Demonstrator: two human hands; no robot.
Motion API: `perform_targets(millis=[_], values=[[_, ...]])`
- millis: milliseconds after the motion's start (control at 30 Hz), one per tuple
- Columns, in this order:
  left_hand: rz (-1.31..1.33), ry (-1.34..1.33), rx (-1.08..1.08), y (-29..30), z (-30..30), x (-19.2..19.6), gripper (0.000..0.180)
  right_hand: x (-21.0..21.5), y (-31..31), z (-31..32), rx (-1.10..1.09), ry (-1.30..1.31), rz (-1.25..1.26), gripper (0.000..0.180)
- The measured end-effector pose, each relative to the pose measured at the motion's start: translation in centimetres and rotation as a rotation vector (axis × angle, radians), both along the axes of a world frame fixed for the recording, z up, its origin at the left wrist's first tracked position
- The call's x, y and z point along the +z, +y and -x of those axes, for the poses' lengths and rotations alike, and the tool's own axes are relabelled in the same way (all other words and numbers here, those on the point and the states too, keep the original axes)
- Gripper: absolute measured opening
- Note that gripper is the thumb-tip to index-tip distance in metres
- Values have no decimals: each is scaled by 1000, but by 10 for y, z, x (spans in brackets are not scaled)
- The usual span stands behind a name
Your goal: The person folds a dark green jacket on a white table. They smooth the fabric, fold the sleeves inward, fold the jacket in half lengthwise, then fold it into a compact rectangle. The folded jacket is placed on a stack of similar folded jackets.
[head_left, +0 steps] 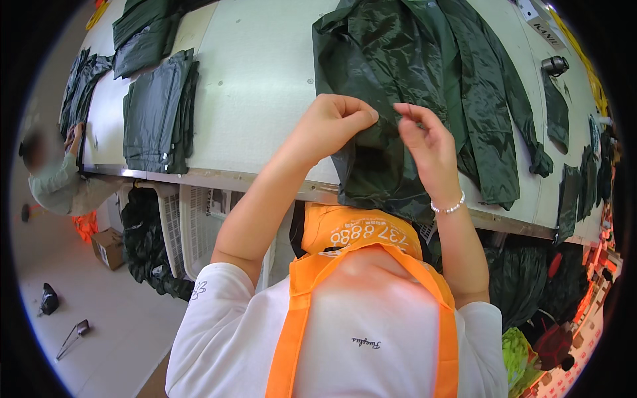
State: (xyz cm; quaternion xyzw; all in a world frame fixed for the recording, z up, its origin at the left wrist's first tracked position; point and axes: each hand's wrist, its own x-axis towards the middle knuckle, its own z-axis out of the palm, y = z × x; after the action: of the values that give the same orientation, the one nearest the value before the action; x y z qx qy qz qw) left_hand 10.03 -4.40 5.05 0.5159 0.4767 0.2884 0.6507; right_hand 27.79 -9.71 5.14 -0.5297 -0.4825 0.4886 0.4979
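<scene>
Head view, work at the table edge. My left hand [335, 123] and my right hand [424, 142] meet over the near end of a dark green raincoat [424, 86], which lies spread on the pale cutting table [259, 79]. The garment's long axis runs from about six o'clock, where its lower end hangs over the table's metal edge toward my orange apron [361, 239], up to about twelve o'clock at the far side of the table. From both hands the bulk of the cloth lies at twelve to one o'clock; the part under my fingers is the near end, at the centre of the picture.

Left hand: fingers curled shut into a loose fist, pinching a fold of the green cloth at its three o'clock side. Right hand: thumb and forefinger drawn together on the same fold at its nine o'clock side, the other fingers half spread above it; a bead bracelet [448, 206] sits on that wrist. The two hands stand just beside each other, equally near the fold.

At nine o'clock on the table lies a folded stack of dark green garments [159, 113]. Beyond it, at the picture's left rim, another person [56, 172] leans at the table end.
</scene>
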Motion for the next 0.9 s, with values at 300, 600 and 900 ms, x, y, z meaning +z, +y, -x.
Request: perform_targets(millis=[300, 600, 900], values=[[-725, 211, -34, -26, 23, -6, 17, 7, 4, -15, -7, 161, 223, 20], [-969, 297, 164, -45, 39, -14, 28, 4, -30, 22, 280, -443, -22, 49], [-1100, 498, 178, -60, 34, -18, 28, 5, -25, 26, 374, -198, -72, 20]])
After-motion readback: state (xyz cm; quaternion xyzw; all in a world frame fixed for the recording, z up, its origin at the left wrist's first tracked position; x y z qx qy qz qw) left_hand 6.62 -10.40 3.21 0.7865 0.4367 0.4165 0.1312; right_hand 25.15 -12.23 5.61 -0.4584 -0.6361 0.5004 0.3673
